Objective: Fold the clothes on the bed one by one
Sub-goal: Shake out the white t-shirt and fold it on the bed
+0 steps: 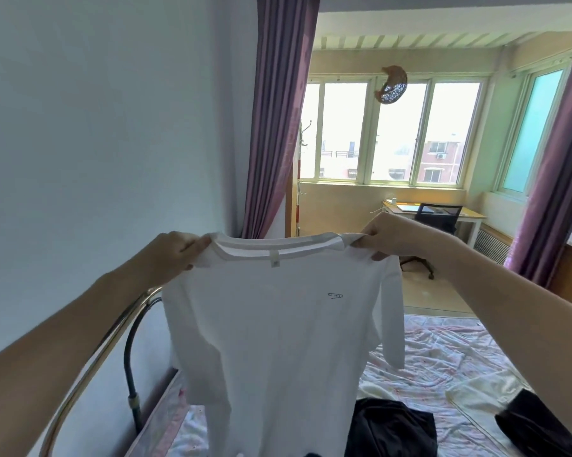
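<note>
A white long-sleeved shirt [271, 331] hangs in the air in front of me, spread out flat above the bed [443, 351]. My left hand [175, 253] pinches its left shoulder at the collar. My right hand [393, 237] pinches the right shoulder. A small safety-pin print marks the chest. The right sleeve dangles down beside the body. The shirt's lower hem runs out of the frame at the bottom.
A dark garment [390, 430] lies on the floral sheet below the shirt, another dark piece [535, 427] at the right edge. A metal bed frame [126, 328] curves along the left wall. A desk [469, 216], an office chair [438, 216] and windows stand beyond the bed.
</note>
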